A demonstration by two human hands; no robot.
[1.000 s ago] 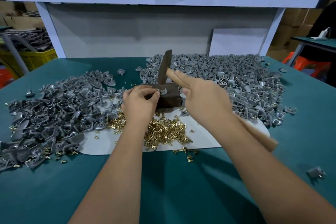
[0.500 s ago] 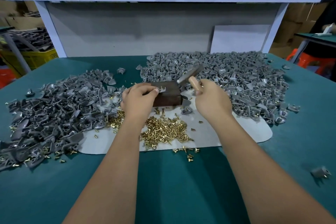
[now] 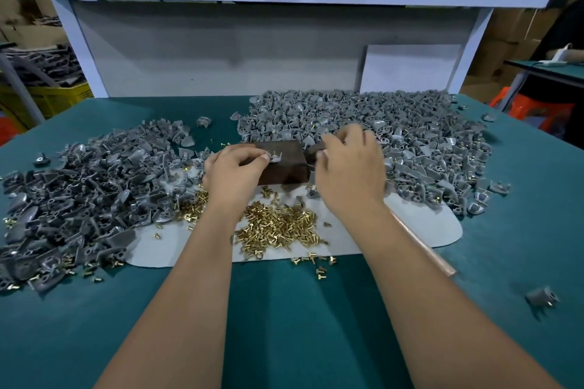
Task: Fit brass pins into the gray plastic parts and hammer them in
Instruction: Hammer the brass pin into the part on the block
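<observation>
Your left hand pinches a small gray plastic part with its brass pin on top of the dark wooden block. Keep it flat and your fingertips clear. Just right of the block, your right hand curls round the wooden-handled hammer; its head is hidden, probably low beside the block.

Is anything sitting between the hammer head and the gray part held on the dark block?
Nothing visible: the left hand pinches the gray part from its left, and the block top toward the right hand is bare. The hammer head is mostly hidden.
</observation>
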